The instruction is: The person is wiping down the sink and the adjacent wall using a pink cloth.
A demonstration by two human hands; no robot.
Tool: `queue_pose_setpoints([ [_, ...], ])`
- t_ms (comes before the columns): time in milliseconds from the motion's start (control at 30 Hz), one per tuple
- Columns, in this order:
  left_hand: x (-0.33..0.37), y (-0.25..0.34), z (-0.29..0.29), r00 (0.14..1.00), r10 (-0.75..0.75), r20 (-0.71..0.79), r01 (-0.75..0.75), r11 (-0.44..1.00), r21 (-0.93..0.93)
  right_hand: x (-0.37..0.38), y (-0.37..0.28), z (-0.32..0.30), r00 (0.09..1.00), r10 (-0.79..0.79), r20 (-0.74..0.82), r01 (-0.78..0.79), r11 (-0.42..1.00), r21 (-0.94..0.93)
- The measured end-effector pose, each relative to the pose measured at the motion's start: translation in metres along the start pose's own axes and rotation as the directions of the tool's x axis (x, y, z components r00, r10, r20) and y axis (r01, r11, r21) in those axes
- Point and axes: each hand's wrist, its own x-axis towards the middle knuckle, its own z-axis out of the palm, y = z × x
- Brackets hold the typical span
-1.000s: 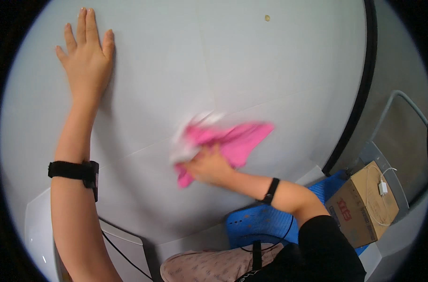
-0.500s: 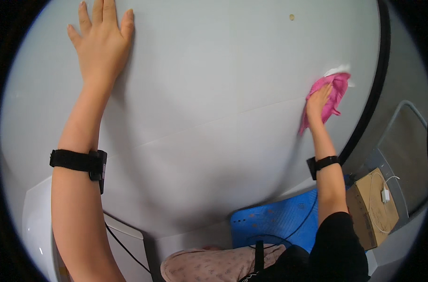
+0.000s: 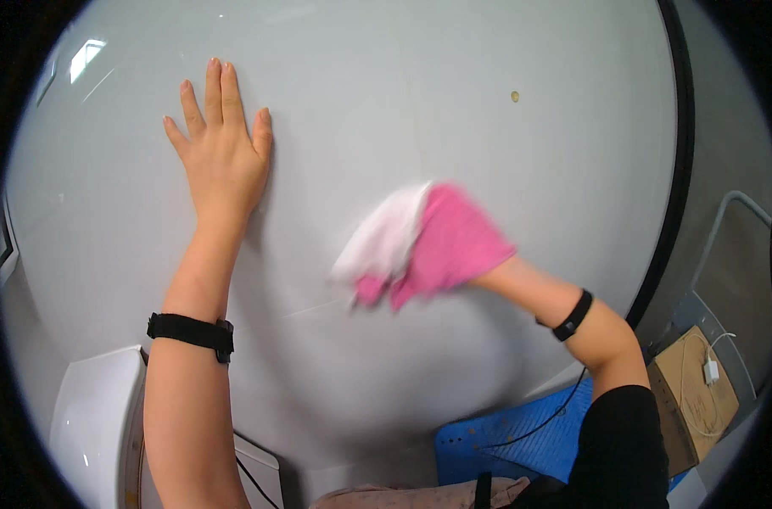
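A large, smooth, pale grey wall panel (image 3: 344,110) spans the view. My left hand (image 3: 226,157) lies flat against it at the upper left, fingers spread, holding nothing. Near the middle of the panel is a pink and white cloth (image 3: 458,242), blurred by motion. It drapes over my right hand, whose fingers are hidden beneath it; only the wrist shows at the cloth's right edge. A small round yellowish spot (image 3: 515,97) marks the panel above and to the right of the cloth. Each forearm wears a black strap.
Below right stands a blue plastic surface (image 3: 522,433) with a black cable across it. Beside it, a cardboard box (image 3: 698,390) carries a white adapter and cord (image 3: 711,371). A black edge strip (image 3: 681,170) borders the panel's right. A glossy white fixture (image 3: 97,424) fills the lower left.
My right hand has swept the cloth left from the panel's right side to its middle, and the cloth now covers the hand. In the picture, my left hand appears lower and further right.
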Motion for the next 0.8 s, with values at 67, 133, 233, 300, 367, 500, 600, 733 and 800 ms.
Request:
queue_pose_setpoints([
  [67,-0.003,-0.009,-0.005,1.0,0.001,-0.011,-0.001,1.0,0.029,-0.033,0.022,-0.031,0.846,0.212,-0.49,-0.392,0.869,-0.302],
  [133,-0.003,-0.005,-0.003,1.0,-0.01,0.004,0.01,1.0,0.02,-0.083,0.065,-0.073,0.507,0.441,-0.741,-0.689,0.723,-0.041],
  [233,0.008,0.01,-0.004,1.0,-0.014,-0.013,0.014,1.0,-0.019,-0.174,0.161,-0.113,0.199,0.029,-0.98,-0.743,0.656,-0.131],
  [300,0.003,0.002,-0.005,1.0,-0.004,0.006,0.004,1.0,0.002,-0.133,0.162,-0.116,-0.044,0.243,-0.969,-0.892,0.427,0.148],
  [367,0.004,0.007,-0.003,1.0,-0.008,-0.009,0.008,1.0,-0.009,-0.104,0.158,-0.137,-0.077,0.262,-0.962,-0.884,0.429,0.187],
  [500,0.004,0.008,-0.006,1.0,-0.02,0.012,0.02,1.0,-0.003,-0.025,0.127,-0.098,0.525,-0.225,-0.821,-0.744,0.347,-0.571],
  [600,0.001,0.003,-0.005,0.999,-0.03,0.033,0.029,0.999,0.022,0.019,0.043,-0.048,0.759,-0.192,-0.623,-0.477,0.488,-0.731],
  [733,-0.002,0.002,-0.001,0.999,-0.036,0.026,0.037,0.999,-0.019,0.016,0.008,-0.003,0.936,-0.02,-0.351,-0.225,0.731,-0.643],
  [800,-0.004,-0.007,-0.005,0.998,-0.031,0.053,0.03,0.999,0.031,0.018,0.007,-0.001,0.982,0.038,-0.188,-0.121,0.881,-0.458],
])
